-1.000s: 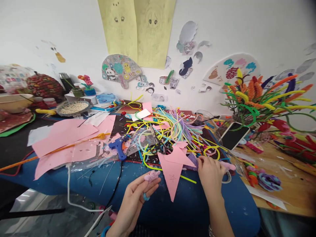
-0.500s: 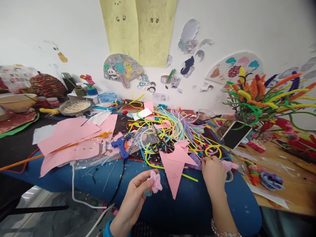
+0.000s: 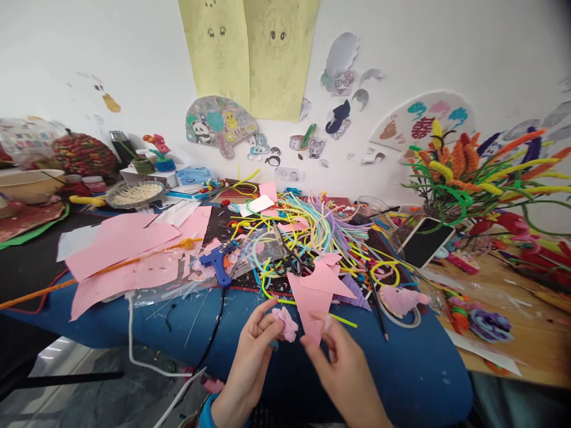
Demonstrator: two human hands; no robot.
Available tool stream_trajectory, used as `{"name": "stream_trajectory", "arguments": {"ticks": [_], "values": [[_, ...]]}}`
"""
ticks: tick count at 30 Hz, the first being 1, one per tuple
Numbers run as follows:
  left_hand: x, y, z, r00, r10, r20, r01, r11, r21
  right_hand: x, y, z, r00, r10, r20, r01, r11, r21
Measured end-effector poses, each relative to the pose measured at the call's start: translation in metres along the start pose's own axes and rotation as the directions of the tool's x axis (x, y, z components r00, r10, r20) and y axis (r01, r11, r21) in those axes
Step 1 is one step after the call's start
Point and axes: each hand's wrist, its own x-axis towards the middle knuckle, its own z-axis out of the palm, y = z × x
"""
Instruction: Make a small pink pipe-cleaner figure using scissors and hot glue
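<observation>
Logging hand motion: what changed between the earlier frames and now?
Right hand moved left, baring the dark stick, to the lower pink paper; can't tell whether it holds or released anything. Left hand still holds the pink fuzzy piece. Glue gun and phone unchanged.

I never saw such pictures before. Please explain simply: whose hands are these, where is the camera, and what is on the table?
There is no machine: these are one person's two bare hands. Every picture comes from a camera worn on that person's head, looking forward and down. The left hand holds a small pink fluffy piece. The right hand is beside it, over a pointed pink paper; whether it holds anything, I cannot tell. On the blue table lie a blue glue gun and a heap of coloured fuzzy stems. Farther right, a phone stands tilted.
</observation>
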Motion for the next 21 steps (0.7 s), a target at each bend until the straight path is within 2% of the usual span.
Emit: {"name": "stream_trajectory", "arguments": {"ticks": [1,4,8,10,16,21], "values": [[-0.001,0.000,0.001,1.000,0.016,0.005,-0.016,1.000,0.023,-0.005,-0.006,0.007,0.998,-0.015,0.058,0.012,0.999,0.051],[-0.003,-0.003,0.000,0.996,0.072,0.057,-0.078,0.989,0.123,-0.008,-0.013,0.020,0.994,0.006,0.110,-0.022,0.989,0.146],[-0.003,-0.006,-0.004,0.975,0.128,0.184,-0.171,0.954,0.245,-0.002,-0.009,0.020,0.987,0.060,0.147,-0.093,0.968,0.233],[-0.003,-0.006,-0.005,0.966,0.143,0.215,-0.203,0.935,0.291,-0.001,-0.008,0.018,0.986,0.055,0.157,-0.093,0.965,0.246],[-0.002,-0.005,-0.007,0.956,0.244,0.160,-0.290,0.858,0.424,-0.006,0.001,0.010,0.998,-0.051,0.043,0.045,0.991,0.128],[0.000,-0.008,-0.011,0.940,0.304,0.158,-0.342,0.820,0.458,-0.008,0.006,0.004,0.985,-0.172,-0.011,0.172,0.983,0.055]]}}
